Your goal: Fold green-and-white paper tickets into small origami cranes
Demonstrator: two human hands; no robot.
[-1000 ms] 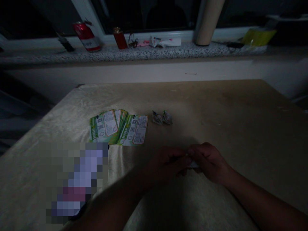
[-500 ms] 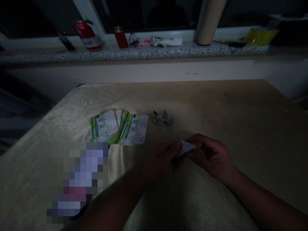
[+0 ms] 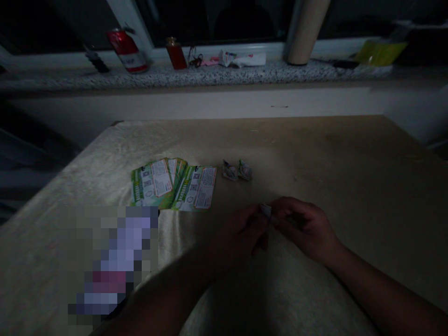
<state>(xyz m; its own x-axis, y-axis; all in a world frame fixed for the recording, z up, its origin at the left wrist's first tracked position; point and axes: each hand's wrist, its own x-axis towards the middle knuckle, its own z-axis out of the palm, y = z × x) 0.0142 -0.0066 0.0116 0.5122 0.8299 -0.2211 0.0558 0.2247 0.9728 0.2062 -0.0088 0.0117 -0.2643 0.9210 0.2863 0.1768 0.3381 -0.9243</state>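
Note:
Both my hands meet low over the tan table [image 3: 332,154]. My left hand [image 3: 241,233] and my right hand [image 3: 304,228] pinch a small folded paper slip [image 3: 266,209] between their fingertips; only a pale corner of it shows. Beyond my hands lie two small folded paper pieces [image 3: 237,170] side by side. To their left, several green and white printed cards [image 3: 173,185] are fanned out flat on the table.
A blurred-out patch [image 3: 112,261] covers the table's lower left. On the speckled window ledge [image 3: 210,77] stand a red can [image 3: 126,50], a small red bottle [image 3: 175,53], a white wrapper [image 3: 241,59], a beige cylinder [image 3: 304,30] and a yellow-green packet [image 3: 380,51].
My hands rose slightly from near the table. The paper slip was spread wider half a second ago; now it is folded smaller between my fingertips.

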